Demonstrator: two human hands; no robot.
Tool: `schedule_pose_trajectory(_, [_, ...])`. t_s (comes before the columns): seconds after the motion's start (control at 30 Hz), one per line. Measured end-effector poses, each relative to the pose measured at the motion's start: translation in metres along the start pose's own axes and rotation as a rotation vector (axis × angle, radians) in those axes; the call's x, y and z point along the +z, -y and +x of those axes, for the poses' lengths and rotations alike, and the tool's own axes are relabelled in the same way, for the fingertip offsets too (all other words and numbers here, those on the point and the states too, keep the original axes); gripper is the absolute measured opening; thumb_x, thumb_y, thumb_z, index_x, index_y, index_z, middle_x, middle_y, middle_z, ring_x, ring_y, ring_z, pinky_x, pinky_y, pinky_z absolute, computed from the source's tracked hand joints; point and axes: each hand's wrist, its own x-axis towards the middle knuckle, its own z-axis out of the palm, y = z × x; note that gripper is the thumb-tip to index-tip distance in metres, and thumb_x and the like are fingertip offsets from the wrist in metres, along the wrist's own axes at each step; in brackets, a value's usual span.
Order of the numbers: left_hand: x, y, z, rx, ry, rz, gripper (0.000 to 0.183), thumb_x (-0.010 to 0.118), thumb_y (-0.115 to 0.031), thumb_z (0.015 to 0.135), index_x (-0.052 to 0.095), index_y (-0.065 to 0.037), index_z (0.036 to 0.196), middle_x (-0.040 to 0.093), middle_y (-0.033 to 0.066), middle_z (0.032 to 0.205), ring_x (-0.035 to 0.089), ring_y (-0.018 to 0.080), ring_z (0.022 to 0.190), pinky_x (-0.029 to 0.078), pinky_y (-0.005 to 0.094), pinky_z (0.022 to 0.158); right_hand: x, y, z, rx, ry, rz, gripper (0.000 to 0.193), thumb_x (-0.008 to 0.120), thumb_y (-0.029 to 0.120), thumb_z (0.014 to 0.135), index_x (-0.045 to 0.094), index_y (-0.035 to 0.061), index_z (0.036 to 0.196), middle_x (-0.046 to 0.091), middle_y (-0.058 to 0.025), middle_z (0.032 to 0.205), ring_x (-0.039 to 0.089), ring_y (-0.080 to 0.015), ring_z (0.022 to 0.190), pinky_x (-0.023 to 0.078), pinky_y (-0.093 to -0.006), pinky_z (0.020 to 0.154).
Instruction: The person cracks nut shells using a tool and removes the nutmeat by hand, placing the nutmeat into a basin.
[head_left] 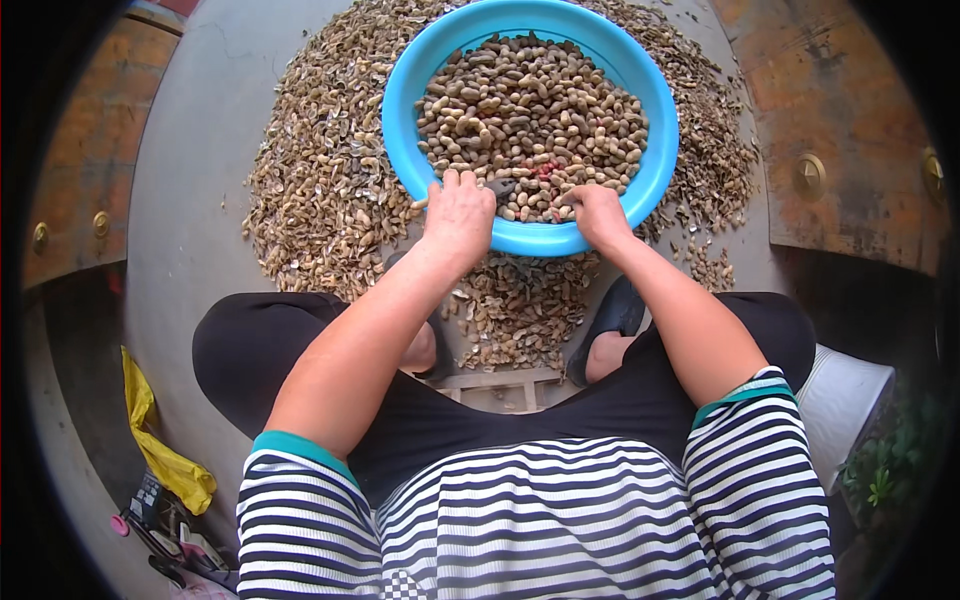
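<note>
A round blue basin holds a heap of unshelled peanuts. Several red-skinned kernels lie among them, near the basin's front side. My left hand is over the front left rim with its fingers curled. A small dark object sticks out beside its thumb; its kind is unclear. One peanut shows at the other side of that hand. My right hand is at the front right rim, fingers pinched together over the peanuts. What the pinch holds is hidden.
Broken peanut shells are piled on the grey floor around the basin and between my shoes. Wooden panels with brass studs stand at both sides. A white bucket is at my right, a yellow bag at my left.
</note>
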Motion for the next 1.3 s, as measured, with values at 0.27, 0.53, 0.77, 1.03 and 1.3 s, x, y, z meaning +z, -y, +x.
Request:
schedule_pose_trajectory(0.27, [0.018,0.014,0.0,-0.109,0.086,0.078,0.028,0.064,-0.016,0.077,0.062,-0.007,0.103,0.051,0.0137,0.106,0.046,0.031,0.107,0.042,0.0495,0.083,0.023,-0.008,0.012,-0.097,0.075,-0.306,0.019,0.059,0.006,0.076,0.065,0.007,0.094,0.056,-0.0129,0.109,0.057,-0.0353,0.098,0.047,-0.0447,0.085])
schedule_pose_trajectory(0.53, [0.023,0.022,0.007,-0.013,0.112,0.005,0.022,0.06,-0.017,0.079,0.064,-0.004,0.096,0.052,0.0142,0.106,0.047,0.0307,0.106,0.046,0.0489,0.077,0.012,0.002,0.02,0.13,0.149,-0.194,0.019,0.063,0.012,0.08,0.062,0.003,0.098,0.058,-0.0151,0.099,0.061,-0.03,0.092,0.051,-0.0387,0.079])
schedule_pose_trajectory(0.77, [0.004,0.028,0.013,-0.21,0.067,-0.389,0.023,0.058,-0.021,0.083,0.065,0.0,0.079,0.064,0.012,0.078,0.058,0.027,0.07,0.048,0.037,0.069,-0.034,0.028,0.015,0.528,0.256,1.201,0.027,0.06,0.015,0.089,0.054,0.0022,0.112,0.061,-0.0062,0.093,0.06,-0.0162,0.086,0.053,-0.0297,0.074])
schedule_pose_trajectory(1.03, [-0.083,-0.003,-0.037,-0.049,-0.252,-1.533,0.02,0.057,-0.025,0.09,0.057,-0.005,0.091,0.052,-0.0028,0.074,0.044,0.0055,0.06,0.034,0.0223,0.054,-0.094,0.071,-0.011,0.392,0.179,1.619,0.023,0.054,0.011,0.093,0.051,0.0019,0.114,0.059,-0.0114,0.11,0.059,-0.0145,0.092,0.052,-0.0249,0.079])
schedule_pose_trajectory(1.3, [-0.091,-0.023,-0.038,-0.095,-0.148,-1.651,0.016,0.062,-0.01,0.083,0.059,-0.004,0.097,0.055,-0.0016,0.082,0.05,0.0054,0.072,0.041,0.0217,0.065,-0.115,0.084,-0.026,0.249,0.258,1.616,0.024,0.054,0.014,0.093,0.054,0.0027,0.114,0.062,-0.0088,0.106,0.06,-0.0124,0.091,0.052,-0.0245,0.081])
